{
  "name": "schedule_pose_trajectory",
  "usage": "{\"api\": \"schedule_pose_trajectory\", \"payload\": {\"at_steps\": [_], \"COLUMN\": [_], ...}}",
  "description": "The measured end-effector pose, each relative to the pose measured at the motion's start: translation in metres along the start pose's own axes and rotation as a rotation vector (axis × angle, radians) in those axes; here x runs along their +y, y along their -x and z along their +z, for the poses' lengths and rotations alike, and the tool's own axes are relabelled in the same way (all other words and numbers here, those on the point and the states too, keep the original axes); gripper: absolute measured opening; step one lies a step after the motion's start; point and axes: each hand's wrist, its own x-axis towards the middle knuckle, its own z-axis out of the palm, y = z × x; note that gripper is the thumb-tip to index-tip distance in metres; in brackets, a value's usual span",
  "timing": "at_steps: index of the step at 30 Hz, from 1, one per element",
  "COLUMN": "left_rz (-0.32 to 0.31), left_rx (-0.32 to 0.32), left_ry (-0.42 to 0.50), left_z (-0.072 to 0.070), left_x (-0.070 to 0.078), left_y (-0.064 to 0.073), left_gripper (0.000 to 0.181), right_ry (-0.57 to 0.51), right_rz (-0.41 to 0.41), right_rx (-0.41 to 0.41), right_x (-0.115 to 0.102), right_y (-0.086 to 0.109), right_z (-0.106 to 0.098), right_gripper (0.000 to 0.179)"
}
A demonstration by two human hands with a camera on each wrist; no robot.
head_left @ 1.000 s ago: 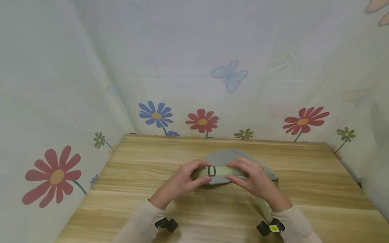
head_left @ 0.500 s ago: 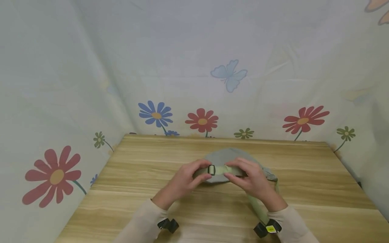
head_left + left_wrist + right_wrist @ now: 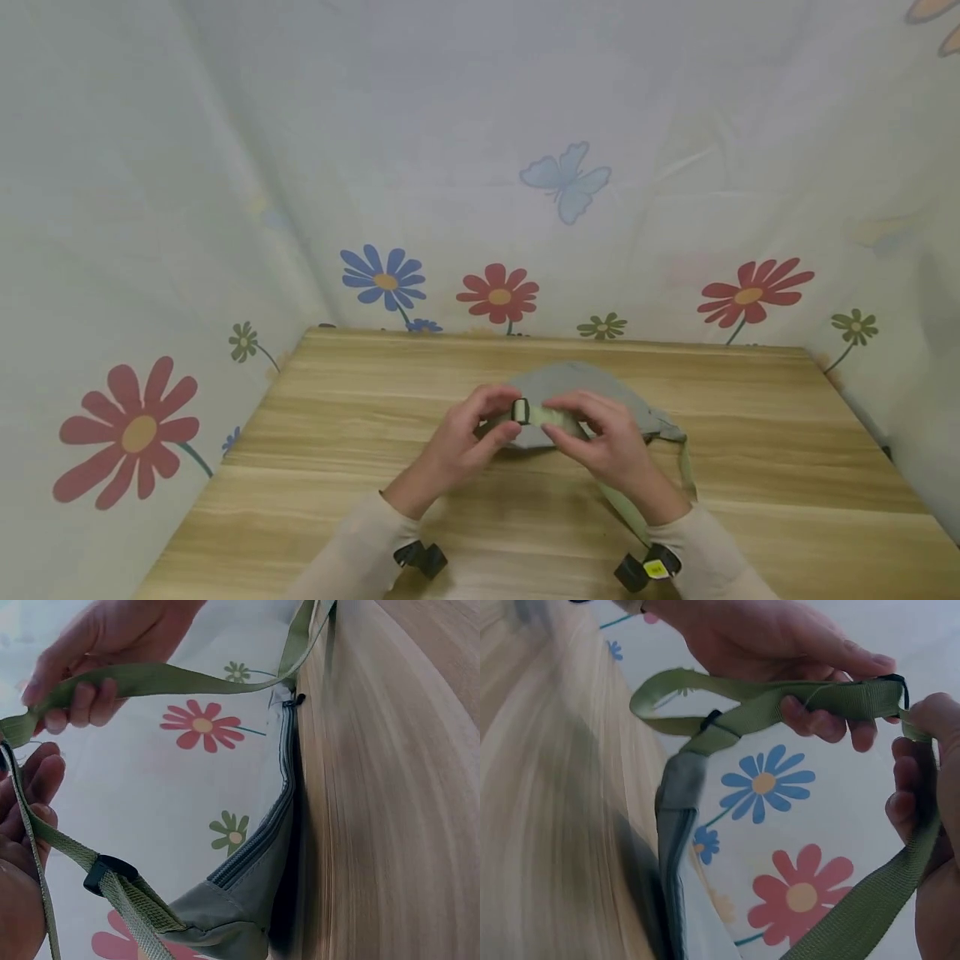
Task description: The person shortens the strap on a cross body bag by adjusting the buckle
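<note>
A grey zippered waist bag (image 3: 577, 385) lies on the table behind both hands, with its green webbing strap (image 3: 862, 915) lifted off it. My left hand (image 3: 467, 432) pinches the strap beside a black buckle (image 3: 521, 411), thumb below and fingers above. Close to its right, my right hand (image 3: 606, 435) pinches the strap between thumb and fingers. A short piece of webbing shows between the two hands. In the left wrist view, a second black slider (image 3: 110, 875) sits on the strap near the bag's end, and the zipper (image 3: 262, 840) runs along its edge.
The wooden table (image 3: 360, 392) extends around the bag on all sides. A pale curtain (image 3: 442, 167) printed with flowers and a butterfly stands behind and beside it. A loop of strap (image 3: 626, 510) hangs below my right forearm. Each wrist carries a black camera (image 3: 420, 558).
My right hand has moved left toward the buckle, and the webbing between the hands has shortened. My left hand has stayed nearly in place on the strap.
</note>
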Motion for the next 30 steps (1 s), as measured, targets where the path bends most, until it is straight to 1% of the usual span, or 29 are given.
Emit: {"api": "schedule_pose_trajectory", "payload": {"at_steps": [3,6,10,13,15,18,20,22,24,26,30], "left_rz": [-0.023,-0.038,-0.029,-0.011,-0.004,-0.013,-0.028,-0.04,-0.048,-0.042,-0.012], "left_rx": [-0.003,-0.008,-0.012,-0.012,-0.013,-0.007,0.007,0.029,0.05,0.061,0.048], "left_ry": [0.017,0.025,0.013,-0.008,-0.019,-0.02,-0.011,-0.005,0.0,0.003,0.015], "left_z": [0.0,0.0,-0.001,-0.001,-0.001,-0.002,-0.003,-0.006,-0.009,-0.011,-0.011], "left_x": [0.002,0.004,0.005,0.005,0.005,0.007,0.008,0.008,0.008,0.007,0.003], "left_y": [0.0,-0.001,0.0,0.001,0.001,0.001,0.001,0.001,0.002,0.003,0.005], "left_gripper": [0.032,0.031,0.031,0.03,0.03,0.028,0.026,0.024,0.023,0.023,0.025], "right_ry": [-0.121,-0.235,-0.354,-0.412,-0.428,-0.369,-0.278,-0.158,-0.065,-0.004,0.021], "right_rz": [0.088,0.165,0.213,0.243,0.259,0.277,0.278,0.267,0.23,0.183,0.063], "right_rx": [0.029,0.056,0.081,0.086,0.083,0.068,0.048,0.02,-0.01,-0.041,-0.055], "right_x": [-0.005,-0.009,-0.011,-0.012,-0.013,-0.015,-0.015,-0.015,-0.013,-0.012,-0.009], "right_y": [0.001,0.003,0.004,0.003,0.003,0.002,0.001,0.001,0.0,-0.001,-0.002], "right_z": [0.004,0.006,0.009,0.012,0.014,0.015,0.013,0.01,0.006,0.003,0.001], "right_gripper": [0.031,0.029,0.024,0.022,0.022,0.024,0.027,0.03,0.036,0.04,0.043]}}
